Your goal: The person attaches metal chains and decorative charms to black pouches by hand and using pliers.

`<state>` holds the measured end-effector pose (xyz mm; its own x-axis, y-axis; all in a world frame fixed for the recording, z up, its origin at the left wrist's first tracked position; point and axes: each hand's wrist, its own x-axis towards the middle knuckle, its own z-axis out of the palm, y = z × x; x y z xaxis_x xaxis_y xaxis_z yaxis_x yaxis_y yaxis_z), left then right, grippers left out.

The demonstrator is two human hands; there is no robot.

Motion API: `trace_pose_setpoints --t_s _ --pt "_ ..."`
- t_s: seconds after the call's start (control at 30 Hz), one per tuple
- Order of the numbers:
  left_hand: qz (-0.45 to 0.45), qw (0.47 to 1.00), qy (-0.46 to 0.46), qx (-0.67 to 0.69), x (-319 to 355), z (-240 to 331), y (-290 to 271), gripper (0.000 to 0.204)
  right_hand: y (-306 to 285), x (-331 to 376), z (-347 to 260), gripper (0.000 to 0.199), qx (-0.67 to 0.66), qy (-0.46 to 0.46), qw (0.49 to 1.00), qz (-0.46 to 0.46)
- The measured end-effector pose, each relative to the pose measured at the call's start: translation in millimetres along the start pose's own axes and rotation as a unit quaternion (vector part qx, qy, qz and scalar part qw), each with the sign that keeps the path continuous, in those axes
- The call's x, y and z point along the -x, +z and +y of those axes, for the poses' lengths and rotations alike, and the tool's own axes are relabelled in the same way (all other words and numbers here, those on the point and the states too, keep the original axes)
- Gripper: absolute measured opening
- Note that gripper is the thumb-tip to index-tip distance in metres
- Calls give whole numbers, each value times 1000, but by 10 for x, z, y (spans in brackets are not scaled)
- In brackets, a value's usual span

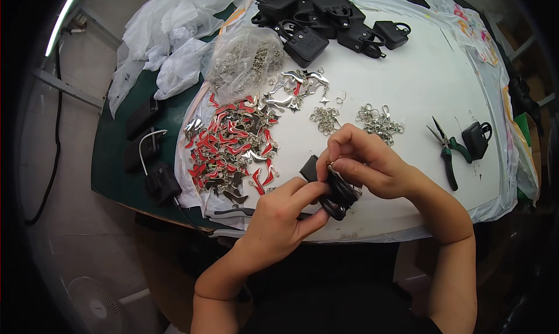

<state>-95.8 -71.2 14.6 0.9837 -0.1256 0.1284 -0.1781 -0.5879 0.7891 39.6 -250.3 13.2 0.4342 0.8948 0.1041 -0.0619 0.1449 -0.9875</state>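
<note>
White tabletop (402, 72) beneath | left hand (282, 212) clamped on bag (342, 195) | right hand (372, 165) pinching, perhaps, a ring (331, 166) | pliers (446, 143) right of grip

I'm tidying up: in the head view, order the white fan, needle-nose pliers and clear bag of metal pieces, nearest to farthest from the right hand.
1. Needle-nose pliers, right of the right hand.
2. Clear bag of metal pieces, upper left.
3. White fan, far lower left.

Person's left hand (280, 213) grips small black bag (340, 195); right hand (372, 166) pinches what looks like a metal fitting (332, 167), hard to tell. Red shoe charms (224, 141) piled left, pliers (446, 150) right.
</note>
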Motion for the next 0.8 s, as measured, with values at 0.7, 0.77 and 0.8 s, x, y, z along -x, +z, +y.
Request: trace_pose_setpoints --t_s 0.7,0.77,0.8 --pt "-10 968 -76 237 -217 -128 83 35 258 137 297 8 -7 -50 961 273" --pt "52 944 -110 307 -209 -188 121 32 217 162 257 8 -12 -55 962 268" --pt "111 909 -141 376 -205 -209 143 29 211 195 153 8 -24 5 974 225"
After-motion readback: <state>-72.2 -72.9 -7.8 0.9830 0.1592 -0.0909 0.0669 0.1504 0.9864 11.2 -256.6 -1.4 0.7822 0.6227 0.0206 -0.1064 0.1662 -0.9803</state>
